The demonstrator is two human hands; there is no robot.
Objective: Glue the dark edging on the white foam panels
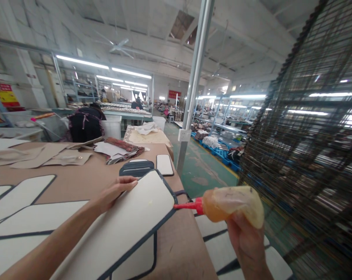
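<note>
My left hand (pixel 117 190) pinches the upper left edge of a long white panel (pixel 135 217) with rounded corners and a dark border, thumb on top. The panel is tilted up off the table, and its lower end runs out of view. In my right hand (pixel 247 237) is a squeeze bottle (pixel 232 204) of amber liquid, held sideways. Its red nozzle (pixel 189 205) points left, with the tip at the panel's right corner, on or just beside the dark border. Another bordered white panel (pixel 138 256) lies beneath the raised one.
More white panels (pixel 33 190) lie on the brown table (pixel 182 241) at left. Beige fabric pieces (pixel 68 157), scraps (pixel 117 149) and dark pieces (pixel 136 168) sit farther back. A metal post (pixel 190 97) rises beyond the table; wire racks (pixel 310 128) stand at right. A person (pixel 85 122) bends over behind.
</note>
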